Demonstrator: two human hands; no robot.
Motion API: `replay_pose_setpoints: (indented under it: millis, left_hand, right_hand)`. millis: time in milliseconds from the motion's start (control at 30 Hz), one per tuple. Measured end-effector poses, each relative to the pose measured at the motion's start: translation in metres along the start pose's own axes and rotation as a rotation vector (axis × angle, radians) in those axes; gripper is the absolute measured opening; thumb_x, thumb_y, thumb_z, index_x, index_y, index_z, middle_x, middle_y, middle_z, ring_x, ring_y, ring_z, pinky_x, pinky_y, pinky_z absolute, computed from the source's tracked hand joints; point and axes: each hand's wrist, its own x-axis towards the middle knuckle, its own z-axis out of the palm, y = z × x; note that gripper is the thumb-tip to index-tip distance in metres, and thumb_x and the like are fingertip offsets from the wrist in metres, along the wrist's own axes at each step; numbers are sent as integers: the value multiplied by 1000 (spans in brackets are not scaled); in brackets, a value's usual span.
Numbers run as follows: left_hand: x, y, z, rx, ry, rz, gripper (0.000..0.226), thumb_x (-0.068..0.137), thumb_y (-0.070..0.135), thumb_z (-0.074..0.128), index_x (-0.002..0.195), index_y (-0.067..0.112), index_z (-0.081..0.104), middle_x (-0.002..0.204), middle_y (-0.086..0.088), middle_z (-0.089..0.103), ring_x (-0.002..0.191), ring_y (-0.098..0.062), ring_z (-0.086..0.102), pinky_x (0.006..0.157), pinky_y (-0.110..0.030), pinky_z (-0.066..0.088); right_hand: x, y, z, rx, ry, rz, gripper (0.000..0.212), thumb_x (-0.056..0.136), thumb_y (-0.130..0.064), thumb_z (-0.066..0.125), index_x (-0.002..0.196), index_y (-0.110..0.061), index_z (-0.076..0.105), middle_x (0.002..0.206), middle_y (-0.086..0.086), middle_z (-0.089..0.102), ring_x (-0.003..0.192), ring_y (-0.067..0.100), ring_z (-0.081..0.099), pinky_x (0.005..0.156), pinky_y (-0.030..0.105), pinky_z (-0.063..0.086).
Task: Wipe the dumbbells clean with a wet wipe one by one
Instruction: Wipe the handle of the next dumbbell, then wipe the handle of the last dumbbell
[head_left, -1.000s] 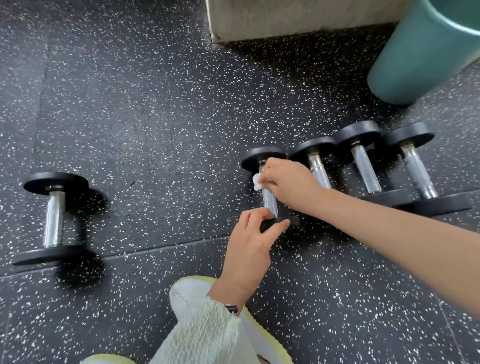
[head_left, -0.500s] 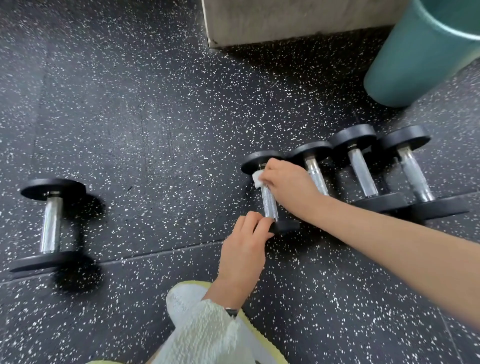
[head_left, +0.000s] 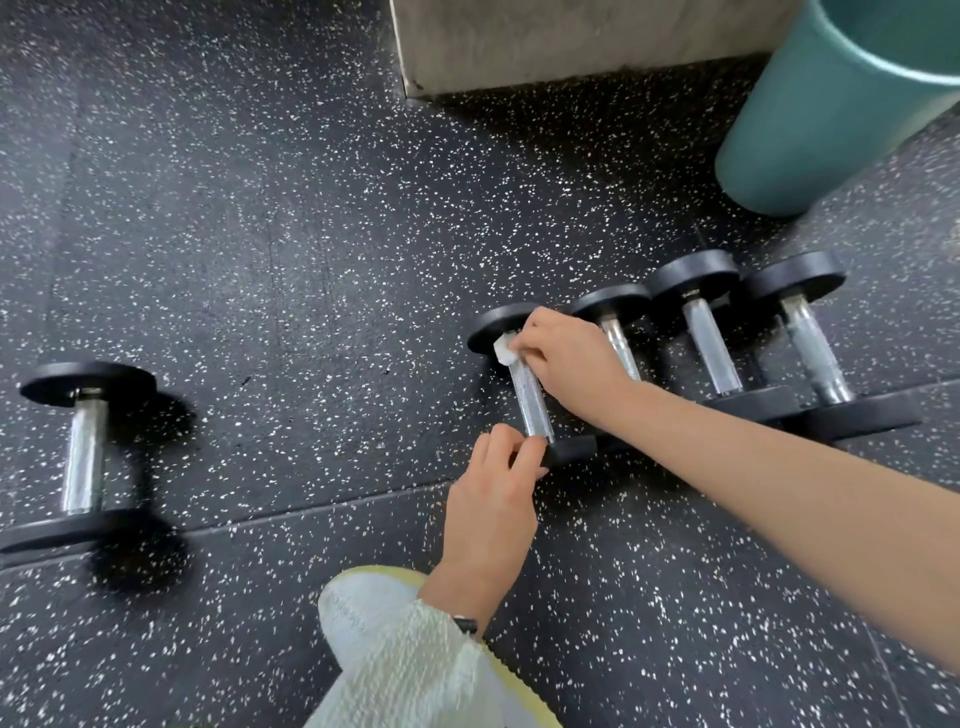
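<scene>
On the speckled black rubber floor (head_left: 260, 208), the leftmost dumbbell (head_left: 530, 400) of a row of four lies with its chrome handle pointing away from the person, one black end plate far and one near. The right hand (head_left: 566, 358) is curled over the far end of that handle, fingers closed around a small folded white wet wipe (head_left: 504, 351) pressed against the metal just below the far plate. The left hand (head_left: 493, 504) reaches up from below, its fingers and thumb pinched on the near plate of the same dumbbell, where handle meets plate. A textured white sleeve (head_left: 410, 670) covers the left forearm, with a dark band showing at the wrist; the right forearm is bare and crosses in front of the neighbouring weights. The other three dumbbells (head_left: 711, 353) lie just beside the first, side by side, touching or nearly so. A fifth dumbbell (head_left: 83, 452) lies alone well off to the left. Beyond the row stands a teal bin (head_left: 831, 114), and next to it the corner of a grey concrete block (head_left: 545, 41) sits on the floor.
</scene>
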Motion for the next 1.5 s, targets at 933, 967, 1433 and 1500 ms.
replay_pose_setpoints:
  millis: [933,967,1433,1500]
  left_hand:
    - [62,-56,-158,307,-894,269,36,109,35,48,145,26,49,131,-1,55,115,-28,61,94,-46,53]
    - [62,-66,-178,368,-907,286,37,109,35,47,145,25,49,133,-2,55,115,-29,61,93,-47,54]
    - [-47,-269,-325,452,-843,-807,113,74,80,73,158,15,37,159,-11,45,141,-34,49,107,-41,45]
    - [-70,-285,-314,370,-792,-917,130,65,85,75,163,17,23,167,-11,29,150,-35,36,116,-49,40]
  right_hand:
    - [-6,-44,-49,-240,-685,-62,27,87,-5,61,95,-25,78,94,-12,73,91,12,69,79,31,57]
    - [6,-61,-57,-293,-692,-127,30,87,-3,57,96,-25,76,97,-12,73,93,13,68,82,32,58]
    - [110,-344,-13,-528,-491,-834,33,88,-5,54,111,-25,65,104,1,68,95,30,66,66,31,42]
    - [107,-355,19,-375,-475,-798,36,88,-8,57,117,-27,65,110,-1,68,99,28,66,68,30,40]
